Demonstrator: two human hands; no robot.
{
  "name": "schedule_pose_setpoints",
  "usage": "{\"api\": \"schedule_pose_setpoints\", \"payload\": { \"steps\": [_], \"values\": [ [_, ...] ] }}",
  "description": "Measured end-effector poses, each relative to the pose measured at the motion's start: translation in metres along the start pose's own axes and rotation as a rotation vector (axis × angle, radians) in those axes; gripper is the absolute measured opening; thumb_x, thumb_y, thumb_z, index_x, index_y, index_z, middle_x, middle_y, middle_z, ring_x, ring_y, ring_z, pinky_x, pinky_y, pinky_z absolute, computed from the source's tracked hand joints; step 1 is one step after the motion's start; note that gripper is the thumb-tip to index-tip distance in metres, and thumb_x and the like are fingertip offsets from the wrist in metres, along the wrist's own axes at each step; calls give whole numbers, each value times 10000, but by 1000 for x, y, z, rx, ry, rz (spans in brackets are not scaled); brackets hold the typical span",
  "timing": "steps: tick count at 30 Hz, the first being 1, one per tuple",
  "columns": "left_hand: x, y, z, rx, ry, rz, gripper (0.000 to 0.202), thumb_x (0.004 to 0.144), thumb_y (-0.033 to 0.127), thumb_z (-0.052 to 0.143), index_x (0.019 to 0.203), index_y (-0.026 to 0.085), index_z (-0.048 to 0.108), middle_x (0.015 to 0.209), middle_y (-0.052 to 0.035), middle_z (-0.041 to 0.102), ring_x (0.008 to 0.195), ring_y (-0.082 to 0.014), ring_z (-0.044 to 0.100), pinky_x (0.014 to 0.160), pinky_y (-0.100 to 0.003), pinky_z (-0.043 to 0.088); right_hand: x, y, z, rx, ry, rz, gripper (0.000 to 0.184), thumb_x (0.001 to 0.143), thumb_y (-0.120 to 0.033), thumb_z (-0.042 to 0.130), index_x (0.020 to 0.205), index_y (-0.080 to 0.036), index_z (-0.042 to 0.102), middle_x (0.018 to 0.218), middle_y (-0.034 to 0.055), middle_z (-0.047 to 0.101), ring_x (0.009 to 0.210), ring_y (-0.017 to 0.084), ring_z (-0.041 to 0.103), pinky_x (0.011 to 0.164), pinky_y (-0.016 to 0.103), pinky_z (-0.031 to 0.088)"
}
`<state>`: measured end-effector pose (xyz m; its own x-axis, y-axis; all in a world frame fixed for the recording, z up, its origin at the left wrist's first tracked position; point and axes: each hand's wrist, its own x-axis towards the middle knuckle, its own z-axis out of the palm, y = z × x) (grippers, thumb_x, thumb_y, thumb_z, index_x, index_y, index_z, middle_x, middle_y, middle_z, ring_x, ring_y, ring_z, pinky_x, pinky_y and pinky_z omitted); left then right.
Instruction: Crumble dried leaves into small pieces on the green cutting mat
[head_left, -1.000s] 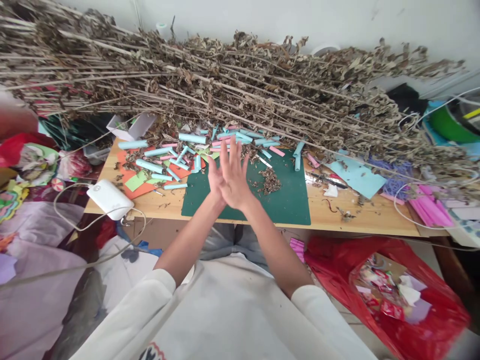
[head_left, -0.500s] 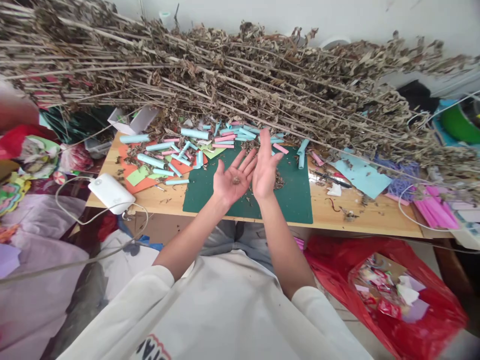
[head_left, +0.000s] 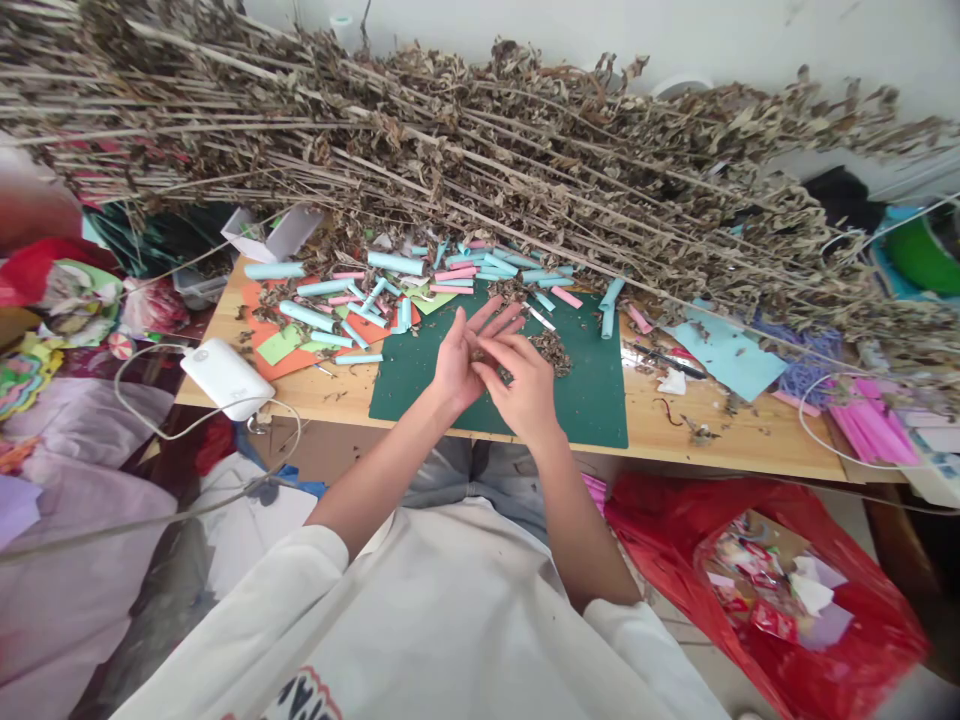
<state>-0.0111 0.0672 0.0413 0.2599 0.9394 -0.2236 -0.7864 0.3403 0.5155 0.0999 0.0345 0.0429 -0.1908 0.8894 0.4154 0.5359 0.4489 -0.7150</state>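
My left hand (head_left: 456,368) is held palm up over the green cutting mat (head_left: 592,410), its fingers stretched out and open. Above that palm, my right hand (head_left: 525,385) has its thumb and fingertips brought together in a pinch. Whatever lies between those fingertips is hidden or too small to make out. A small heap of crumbled dried leaves (head_left: 553,353) rests on the mat just beyond my right hand. Near it lies a thin white strip (head_left: 541,318). Blue paper tubes (head_left: 396,263) and pink paper tubes (head_left: 566,297) are scattered behind my hands.
Dried leafy stalks (head_left: 480,160) spread across the back of the wooden table (head_left: 750,435). A white power bank (head_left: 227,378) with a cable lies at the left edge. Light blue paper (head_left: 724,350) is on the right. A red plastic bag (head_left: 660,520) of scraps stands below the front right.
My right hand, upright with straight fingers before, has turned over and its fingers now pinch above my left palm. The bit of dried leaf seen in that palm is now covered.
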Motion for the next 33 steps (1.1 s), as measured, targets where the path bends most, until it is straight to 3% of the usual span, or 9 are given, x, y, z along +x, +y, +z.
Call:
{"api": "schedule_pose_setpoints", "payload": {
  "steps": [3, 6, 9, 11, 14, 18, 21, 27, 33],
  "values": [
    [0, 12, -10, -90, 137, -6, 417, 985, 426, 344, 1036, 153, 655, 984, -102, 706, 964, -196, 676, 794, -304, 556, -6, 13, -14, -36, 104, 81, 298, 934, -323, 529, 1204, -246, 628, 1117, 78, 656, 904, 191, 635, 805, 349, 549],
    [-4, 30, -24, -187, 291, 8, 411, 997, 367, 323, 853, 137, 632, 655, -35, 600, 535, -72, 555, 467, -155, 432, -32, 28, -19, -247, 197, 100, 248, 927, -331, 540, 1105, -221, 671, 1023, 92, 669, 863, 209, 621, 832, 384, 527],
    [-9, 44, -35, -216, 302, 8, 382, 988, 351, 358, 760, 140, 582, 533, 32, 425, 387, -33, 356, 345, -138, 253, -65, 34, -7, -396, -5, 6, 217, 908, -303, 578, 1065, -209, 695, 1027, 107, 656, 953, 240, 583, 830, 380, 510],
    [-11, 48, -38, -193, 302, 8, 335, 969, 348, 416, 751, 146, 570, 528, 50, 377, 372, -27, 306, 336, -142, 218, -76, 37, 4, -483, -105, -47, 207, 909, -269, 576, 1068, -231, 703, 1072, 102, 647, 969, 241, 557, 829, 380, 490],
    [-12, 46, -38, -144, 322, 23, 259, 944, 311, 462, 778, 149, 576, 549, 55, 380, 375, -23, 287, 339, -144, 205, -65, 50, 10, -570, -104, -70, 222, 921, -223, 541, 1057, -254, 713, 1063, 94, 648, 965, 240, 539, 822, 384, 471],
    [-16, 43, -39, -66, 325, 31, 176, 904, 282, 517, 804, 153, 584, 581, 53, 415, 382, -17, 285, 342, -147, 202, -37, 77, -7, -519, 80, -8, 216, 925, -257, 529, 1027, -213, 715, 1047, 111, 640, 974, 240, 556, 850, 398, 486],
    [-19, 44, -43, 5, 329, 58, 159, 880, 291, 554, 797, 161, 593, 586, 52, 422, 388, -16, 283, 348, -154, 208, -46, 78, -22, -375, 238, 58, 222, 935, -258, 497, 1025, -202, 692, 990, 102, 645, 955, 221, 599, 865, 385, 504],
    [-13, 45, -46, 166, 402, 199, 125, 853, 305, 601, 830, 194, 651, 640, 23, 539, 416, -30, 330, 362, -192, 238, -102, 47, -19, -192, -45, 33, 120, 891, -228, 541, 866, -218, 658, 853, 69, 656, 820, 205, 615, 748, 355, 528],
    [-11, 36, -46, 203, 386, 222, 184, 823, 298, 632, 974, 202, 673, 908, -32, 673, 686, -75, 579, 614, -188, 451, -77, 58, -12, -217, 1, 31, 126, 862, -238, 577, 922, -206, 684, 1022, 104, 653, 1001, 252, 588, 896, 457, 512]
  ]
}}
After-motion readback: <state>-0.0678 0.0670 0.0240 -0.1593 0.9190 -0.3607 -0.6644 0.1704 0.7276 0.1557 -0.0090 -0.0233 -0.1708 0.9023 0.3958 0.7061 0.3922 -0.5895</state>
